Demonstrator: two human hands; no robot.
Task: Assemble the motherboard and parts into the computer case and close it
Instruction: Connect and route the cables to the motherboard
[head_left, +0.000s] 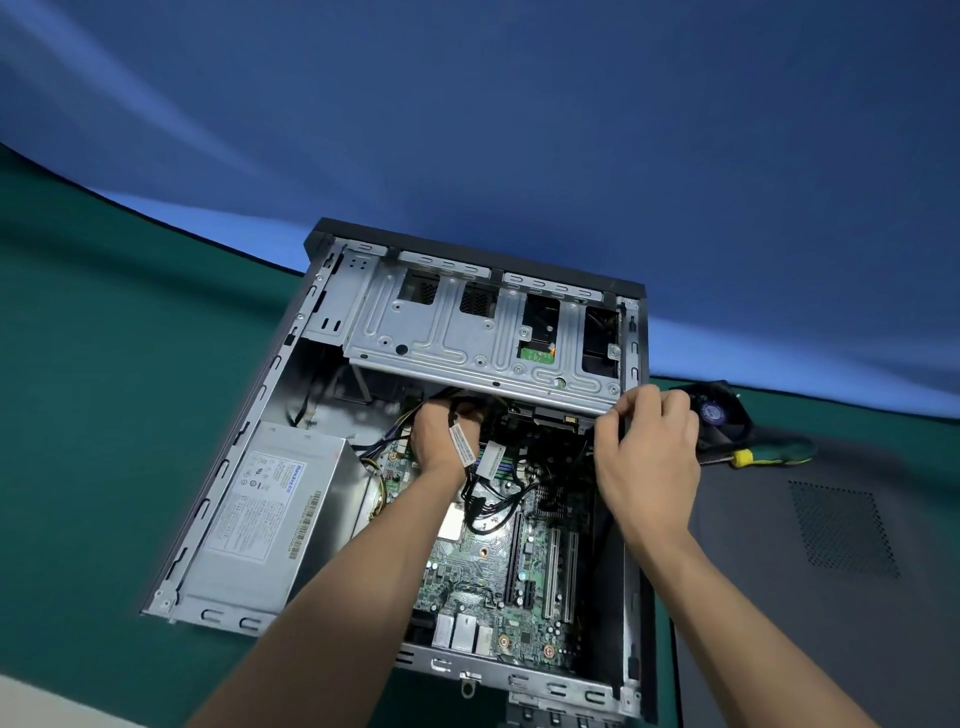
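The open computer case (249, 415) lies on the green table (104, 364), motherboard (498, 566) in its floor and the drive cage (467, 332) at the far end. The left hand (441, 441) curls its grip around black cables (483, 499) under the cage. The right hand (644, 457) pinches the cage's right near corner; a screwdriver (763, 454) lies further right.

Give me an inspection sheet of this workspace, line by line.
Surface: green mat under the case.
Job's things: open computer case lying flat; motherboard and power supply inside; drive cage at far end.
Clutter: screwdriver, fan and dark side panel to the right.
Grippers: left hand grips black cables; right hand pinches at the cage's corner.
Cables: black bundle loops over the board.
Surroundings: blue backdrop.
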